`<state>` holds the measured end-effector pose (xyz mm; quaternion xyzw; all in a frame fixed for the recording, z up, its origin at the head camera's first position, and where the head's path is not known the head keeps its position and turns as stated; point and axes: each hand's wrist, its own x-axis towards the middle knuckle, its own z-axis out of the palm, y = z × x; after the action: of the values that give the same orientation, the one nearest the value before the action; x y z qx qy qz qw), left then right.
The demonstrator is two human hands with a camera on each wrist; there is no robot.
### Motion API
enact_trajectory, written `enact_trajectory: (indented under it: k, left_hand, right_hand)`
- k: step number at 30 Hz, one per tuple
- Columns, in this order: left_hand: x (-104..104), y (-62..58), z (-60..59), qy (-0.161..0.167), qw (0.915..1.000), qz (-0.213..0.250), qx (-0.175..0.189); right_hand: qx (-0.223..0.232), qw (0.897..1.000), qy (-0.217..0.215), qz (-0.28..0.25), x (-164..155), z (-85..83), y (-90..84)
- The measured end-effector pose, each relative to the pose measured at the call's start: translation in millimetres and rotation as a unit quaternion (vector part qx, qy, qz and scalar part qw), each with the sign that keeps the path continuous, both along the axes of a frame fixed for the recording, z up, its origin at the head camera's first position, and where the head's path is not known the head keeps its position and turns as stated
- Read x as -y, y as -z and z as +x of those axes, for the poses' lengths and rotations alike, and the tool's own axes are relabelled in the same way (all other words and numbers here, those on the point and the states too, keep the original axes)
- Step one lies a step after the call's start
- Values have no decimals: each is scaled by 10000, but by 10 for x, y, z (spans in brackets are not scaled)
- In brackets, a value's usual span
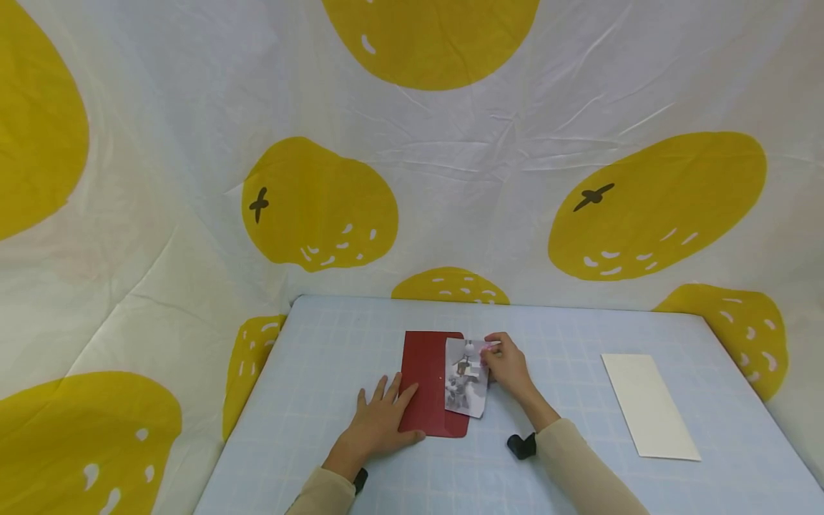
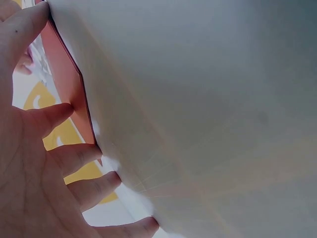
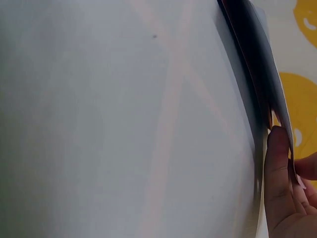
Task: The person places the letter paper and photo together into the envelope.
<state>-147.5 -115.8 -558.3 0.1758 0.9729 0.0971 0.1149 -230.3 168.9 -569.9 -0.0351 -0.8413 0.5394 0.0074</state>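
Note:
A flat red envelope or folder lies on the table in the head view. My left hand rests at its left edge with fingers spread, some touching the red surface; the left wrist view shows those fingers nearly straight. Over the red piece's right edge sits a printed picture card, greyish with small figures. My right hand pinches that card near its upper right corner. From the right wrist, the card appears almost edge-on, with thumb and fingers on either side of it.
Off to the right, a cream-white rectangular card or envelope lies on the pale blue checked tablecloth. A white curtain with yellow fruit prints hangs behind and beside the table. Black wrist cameras are strapped below the sleeves.

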Motion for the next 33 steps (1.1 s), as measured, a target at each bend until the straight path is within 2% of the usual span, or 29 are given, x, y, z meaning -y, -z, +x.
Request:
enact_trajectory:
  k: [11, 21, 33]
  left_hand:
    - [2, 10, -9, -34, 10000, -7, 32]
    - [2, 19, -8, 23, 10000, -44, -2]
    - [11, -2, -5, 81, 10000, -20, -22]
  right_hand:
    - [132, 9997, 17, -184, 38, -22, 14]
    - [154, 9995, -155, -234, 177, -26, -11]
    - [-115, 9994, -264, -190, 296, -77, 5]
